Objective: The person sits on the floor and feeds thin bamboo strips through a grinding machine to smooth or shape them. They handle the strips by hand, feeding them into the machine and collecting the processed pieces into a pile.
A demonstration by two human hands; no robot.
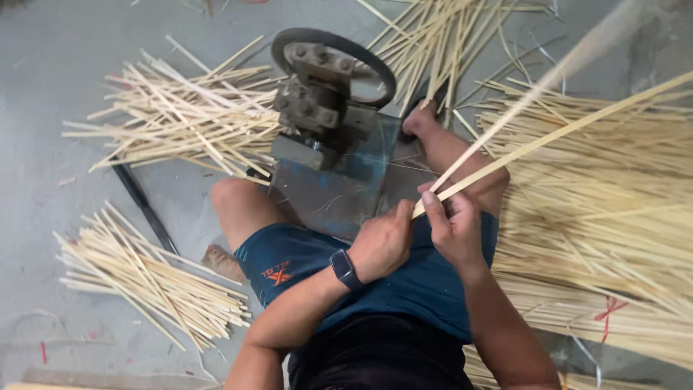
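Note:
Two long pale bamboo strips (548, 137) slant up to the right from my hands. My right hand (453, 230) grips their lower ends, fingers wrapped round them. My left hand (382, 242), with a dark watch on the wrist, is closed beside it and touches the strips' ends with the thumb. Both hands hover over my lap in blue shorts. In front of my knees stands a blue metal machine (333, 155) with a black-rimmed wheel (334, 61) on top.
Heaps of bamboo strips lie on the grey concrete floor: one at upper left (184, 115), one at lower left (148, 282), a big one along the right (606, 217). A black rod (144, 206) lies at the left. My foot (421, 119) rests beside the machine.

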